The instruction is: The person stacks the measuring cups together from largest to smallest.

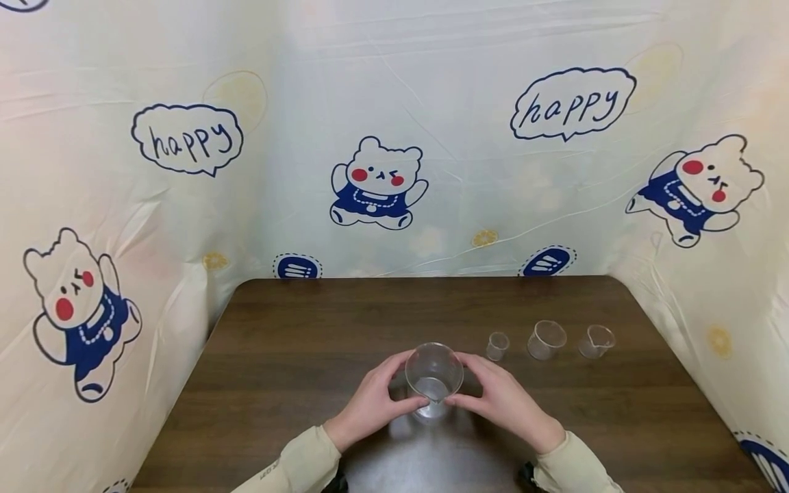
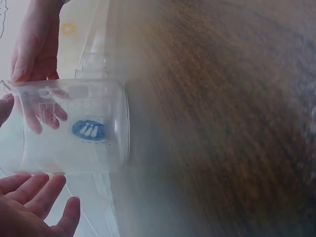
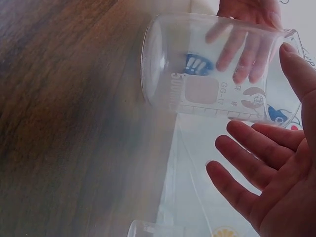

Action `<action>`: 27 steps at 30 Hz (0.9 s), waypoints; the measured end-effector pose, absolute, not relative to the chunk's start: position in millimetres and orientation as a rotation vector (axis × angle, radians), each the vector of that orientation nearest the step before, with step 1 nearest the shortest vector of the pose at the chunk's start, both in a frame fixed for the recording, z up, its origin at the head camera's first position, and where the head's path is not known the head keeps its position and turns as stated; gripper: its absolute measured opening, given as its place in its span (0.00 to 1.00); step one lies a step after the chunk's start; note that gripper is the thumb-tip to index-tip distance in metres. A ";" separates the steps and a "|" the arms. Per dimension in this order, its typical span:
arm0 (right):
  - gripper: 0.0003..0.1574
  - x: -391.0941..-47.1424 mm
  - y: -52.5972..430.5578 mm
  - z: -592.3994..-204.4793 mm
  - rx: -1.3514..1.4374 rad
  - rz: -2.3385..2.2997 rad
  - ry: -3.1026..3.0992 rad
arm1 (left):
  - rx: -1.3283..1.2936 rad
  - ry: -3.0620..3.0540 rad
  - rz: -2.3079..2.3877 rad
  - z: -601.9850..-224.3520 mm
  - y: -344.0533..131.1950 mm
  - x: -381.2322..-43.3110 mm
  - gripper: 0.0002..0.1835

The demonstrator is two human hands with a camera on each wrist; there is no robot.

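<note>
A large clear glass beaker (image 1: 434, 373) stands upright in front of me, with its pouring lip facing my side. My left hand (image 1: 377, 397) grips it from the left, thumb at the near rim and fingers along the side. From the right, my right hand (image 1: 505, 400) holds it the same way. White print reading 500 ml and scale marks show on the beaker (image 3: 202, 74) in the right wrist view. Its base is close to the tabletop in both wrist views. Nothing shows inside it.
To the right on the dark wooden table (image 1: 296, 342) stand three smaller glass vessels: a tiny beaker (image 1: 497, 347), a wider beaker (image 1: 546, 342) and a small beaker with a spout (image 1: 596, 344). A printed cloth (image 1: 462, 226) hangs behind the table and at both sides.
</note>
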State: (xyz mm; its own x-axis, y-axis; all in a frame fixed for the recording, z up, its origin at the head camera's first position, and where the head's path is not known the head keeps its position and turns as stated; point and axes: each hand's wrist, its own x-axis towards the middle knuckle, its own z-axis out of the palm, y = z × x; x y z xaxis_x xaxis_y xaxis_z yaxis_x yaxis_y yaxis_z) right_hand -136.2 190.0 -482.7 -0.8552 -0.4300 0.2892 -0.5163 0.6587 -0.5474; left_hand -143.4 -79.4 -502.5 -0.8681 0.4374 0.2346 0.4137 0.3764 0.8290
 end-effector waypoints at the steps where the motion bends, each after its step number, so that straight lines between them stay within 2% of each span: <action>1: 0.43 -136.3 190.1 -482.6 0.789 0.964 -2.735 | 0.804 2.585 1.548 -502.8 -79.2 -143.5 0.41; 4: 0.43 -136.4 190.7 -482.1 0.800 0.969 -2.729 | 0.801 2.581 1.536 -503.9 -78.5 -144.0 0.43; 13: 0.43 -136.3 191.6 -483.5 0.809 0.953 -2.729 | 0.764 2.471 1.506 -506.5 -73.0 -149.1 0.60; 27: 0.44 -134.8 191.1 -482.0 0.795 0.982 -2.744 | 0.772 2.406 1.600 -513.9 -61.7 -149.5 0.56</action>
